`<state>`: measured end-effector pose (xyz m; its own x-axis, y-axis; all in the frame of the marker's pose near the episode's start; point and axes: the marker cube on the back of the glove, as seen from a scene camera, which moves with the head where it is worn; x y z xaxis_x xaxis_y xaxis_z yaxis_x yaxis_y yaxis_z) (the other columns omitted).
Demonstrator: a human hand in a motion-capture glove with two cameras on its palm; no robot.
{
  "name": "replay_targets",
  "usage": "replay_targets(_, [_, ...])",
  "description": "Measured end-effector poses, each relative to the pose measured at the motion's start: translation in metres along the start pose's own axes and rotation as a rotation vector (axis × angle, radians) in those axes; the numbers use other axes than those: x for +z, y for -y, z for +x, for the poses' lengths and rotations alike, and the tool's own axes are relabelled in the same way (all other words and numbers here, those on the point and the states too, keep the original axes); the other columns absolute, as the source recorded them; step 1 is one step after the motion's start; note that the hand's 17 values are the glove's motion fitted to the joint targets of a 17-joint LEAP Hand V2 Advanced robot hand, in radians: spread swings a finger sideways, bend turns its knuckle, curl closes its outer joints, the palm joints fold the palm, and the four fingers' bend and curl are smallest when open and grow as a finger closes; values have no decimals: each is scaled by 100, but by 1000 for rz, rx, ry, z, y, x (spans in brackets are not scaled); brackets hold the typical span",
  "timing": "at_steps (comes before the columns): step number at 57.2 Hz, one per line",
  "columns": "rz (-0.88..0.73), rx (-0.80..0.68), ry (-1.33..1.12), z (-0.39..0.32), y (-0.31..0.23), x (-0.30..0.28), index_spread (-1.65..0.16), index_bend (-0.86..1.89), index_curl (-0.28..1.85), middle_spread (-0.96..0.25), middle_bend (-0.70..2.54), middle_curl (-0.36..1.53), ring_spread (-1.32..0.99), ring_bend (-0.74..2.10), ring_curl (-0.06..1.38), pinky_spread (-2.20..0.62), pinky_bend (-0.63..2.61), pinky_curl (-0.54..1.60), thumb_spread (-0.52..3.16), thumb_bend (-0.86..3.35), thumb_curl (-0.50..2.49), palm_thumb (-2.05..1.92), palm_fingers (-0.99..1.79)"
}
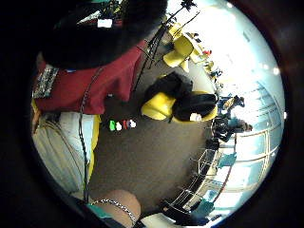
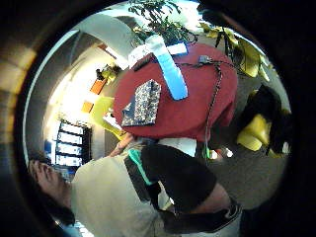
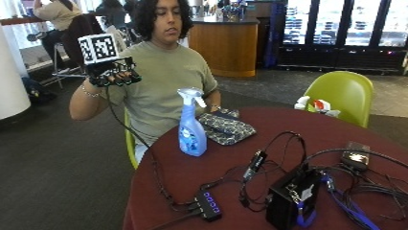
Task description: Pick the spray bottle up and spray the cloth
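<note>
A spray bottle (image 3: 190, 125) of blue liquid with a white trigger head stands upright on the round red table (image 3: 267, 132), near the person's edge. A folded dark patterned cloth (image 3: 225, 126) lies flat just beside it. My gloved right hand (image 3: 112, 75) is raised at shoulder height, well away from the table and off to the bottle's side, fingers relaxed and holding nothing. The thumb side palm view looks down on the spray bottle (image 2: 170, 69) and the cloth (image 2: 143, 101) from a distance. The person's bare hand rests at the table edge behind the cloth.
Black cables sprawl over the near half of the table with a USB hub (image 3: 207, 205), a black box (image 3: 292, 197) and a small device (image 3: 356, 158). A green chair (image 3: 341, 91) stands beyond the table, with small bottles (image 3: 315, 104) at the far rim.
</note>
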<state>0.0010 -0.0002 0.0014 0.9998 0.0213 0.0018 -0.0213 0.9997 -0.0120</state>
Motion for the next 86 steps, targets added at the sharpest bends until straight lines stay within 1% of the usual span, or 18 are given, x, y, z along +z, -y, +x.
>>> replay_targets(1, [-4,2,1,0,0,0,-21,18,4,-3,27,7,-5,32,5,9,27,5,41,8,4,15,39])
replay_targets(6, [-36,6,20,1,0,4,-32,16,11,-4,27,13,-8,34,12,14,28,13,69,7,8,17,36])
replay_targets(13, [-43,17,31,-1,-2,7,-39,15,15,-5,27,18,-10,35,16,17,28,18,89,4,13,19,34])
replay_targets(23, [-29,16,26,-2,-1,7,-41,15,19,-6,25,23,-12,34,20,19,29,23,102,0,18,22,33])
replay_targets(31, [2,56,66,-7,3,14,-42,14,21,-6,23,25,-13,35,22,20,29,26,106,-1,21,24,32])
replay_targets(34, [-12,39,94,-10,5,20,-42,13,20,-6,23,26,-13,37,23,20,29,27,108,1,23,30,34])
replay_targets(35, [-17,27,103,-11,6,22,-42,11,20,-6,23,27,-13,41,25,20,30,27,110,5,25,38,38])
replay_targets(39, [-30,-1,146,-16,9,32,-42,11,20,-6,23,28,-13,42,26,20,31,28,112,5,27,44,38])
replay_targets(49, [-52,5,330,-31,18,60,-41,12,20,-6,24,31,-14,42,28,20,31,30,114,4,30,54,37])
replay_targets(57, [-37,29,507,-45,34,77,-40,12,20,-5,25,32,-13,42,28,20,32,32,115,2,33,59,40])
replay_targets(63, [20,57,660,-58,58,87,-40,11,19,-4,26,33,-12,43,29,18,34,33,116,2,35,64,44])
replay_targets(70, [16,87,855,-69,82,100,-38,11,19,-3,26,34,-12,43,30,16,37,35,114,1,37,71,48])
replay_targets(73, [43,112,921,-73,92,107,-38,11,19,-3,26,34,-12,44,31,14,37,35,113,0,38,73,50])
replay_targets(86, [145,176,1051,-82,141,131,-37,12,20,-3,24,35,-11,43,32,12,37,35,109,-2,40,76,51])
